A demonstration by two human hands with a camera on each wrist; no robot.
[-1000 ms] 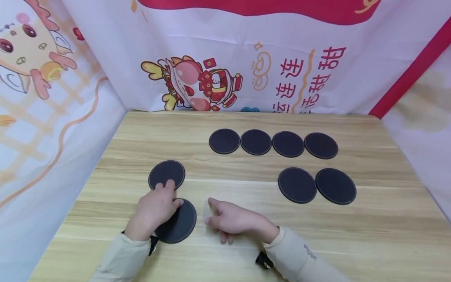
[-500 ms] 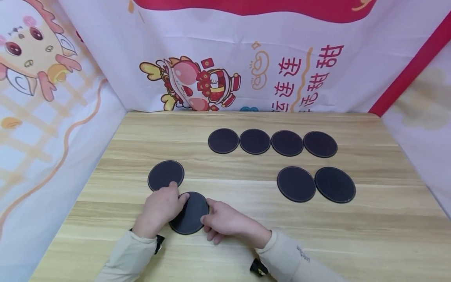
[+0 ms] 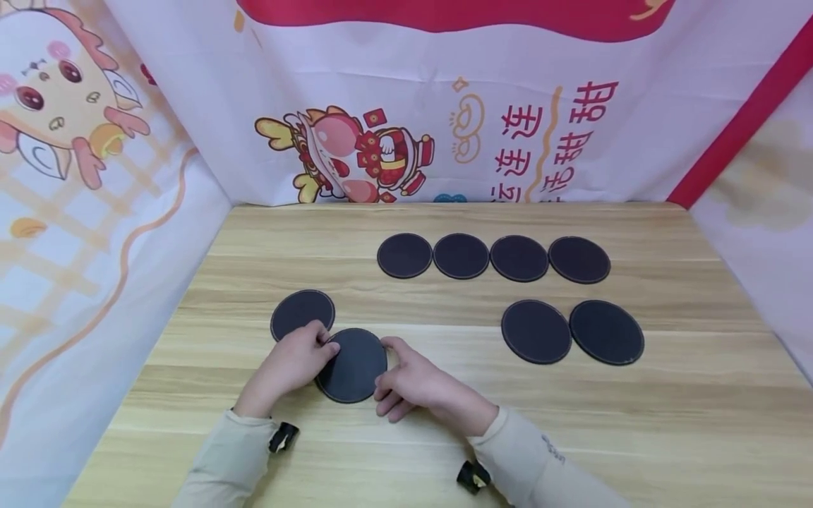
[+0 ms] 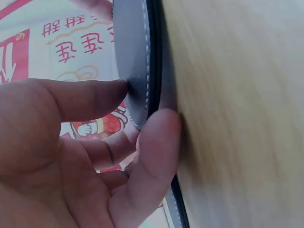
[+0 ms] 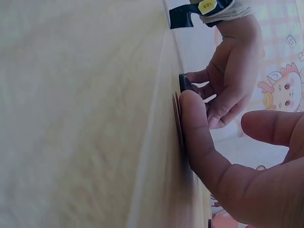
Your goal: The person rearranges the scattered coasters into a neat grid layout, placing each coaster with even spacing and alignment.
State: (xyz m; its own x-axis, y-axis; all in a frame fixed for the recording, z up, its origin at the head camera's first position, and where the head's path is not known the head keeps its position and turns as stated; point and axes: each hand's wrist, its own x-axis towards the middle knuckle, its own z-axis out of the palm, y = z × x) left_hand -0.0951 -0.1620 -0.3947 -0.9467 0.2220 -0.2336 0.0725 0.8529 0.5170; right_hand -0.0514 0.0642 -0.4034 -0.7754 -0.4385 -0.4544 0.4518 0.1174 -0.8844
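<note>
My left hand pinches a round black coaster by its left edge. In the left wrist view the thumb lies on the face of this coaster, with a finger at its rim near the table; stitching runs round the edge. The rim looks thick there; I cannot tell whether it is more than one coaster. Beside the coaster's right edge is my right hand, thumb and index finger spread apart in the right wrist view. Another black coaster lies just beyond the left hand, partly covered by its fingers.
On the wooden table a row of several black coasters lies edge to edge at the back. Two more, a left one and a right one, lie side by side at the right. A printed cloth hangs behind.
The coaster in my left hand has moved away from me and to the right, up beside the left coaster. My right hand came left to its edge, then shifted slightly farther forward.
</note>
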